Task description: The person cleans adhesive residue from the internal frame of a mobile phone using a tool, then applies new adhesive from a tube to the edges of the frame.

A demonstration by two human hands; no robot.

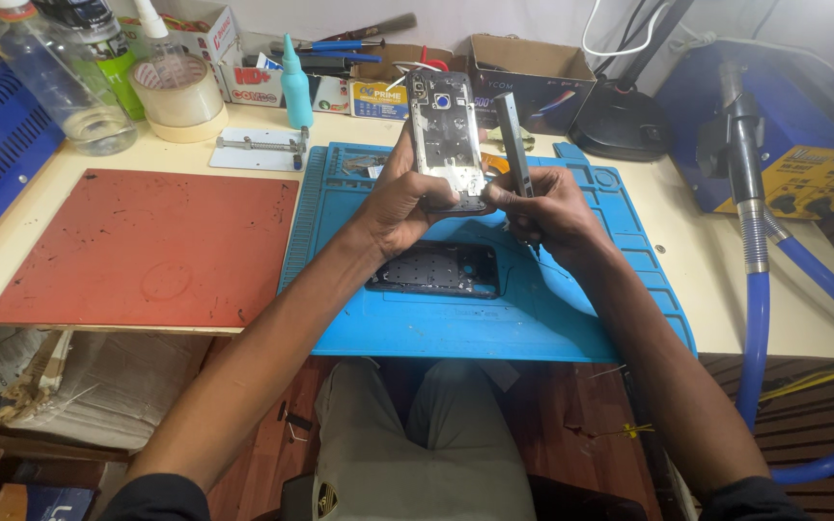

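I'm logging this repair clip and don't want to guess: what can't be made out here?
All in the head view:
- Lower end of the phone frame: covered by the left hand and right hand.
- Lower end of the flat grey tool: buried in the right hand.
- Dark phone part on the blue mat: detail too small.
- Clear bottle: top cut off by the picture edge.

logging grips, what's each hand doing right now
Left hand: shut on the phone frame.
Right hand: shut on the tool.

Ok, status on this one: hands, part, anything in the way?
Left hand grips phone frame upright. Right hand grips a thin grey tool at the frame's lower edge. Dark phone part flat on blue mat below. Nothing blocking.
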